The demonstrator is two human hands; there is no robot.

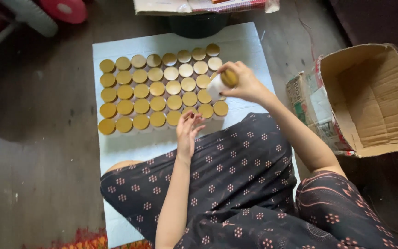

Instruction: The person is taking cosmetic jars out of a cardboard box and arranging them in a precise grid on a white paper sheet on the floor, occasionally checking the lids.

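Left hand (187, 129) low and forward, palm down, fingers loosely spread and slightly curled, forearm bare and straight, right hand (242, 83) raised further out, fingers closed in a grip, wrist bent, elbow bent

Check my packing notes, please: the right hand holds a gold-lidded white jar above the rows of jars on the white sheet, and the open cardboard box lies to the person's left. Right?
Not quite. The head view shows the cardboard box on the person's right, not the left. The rest holds: the right hand holds a gold-lidded white jar above the rows of jars on the white sheet.
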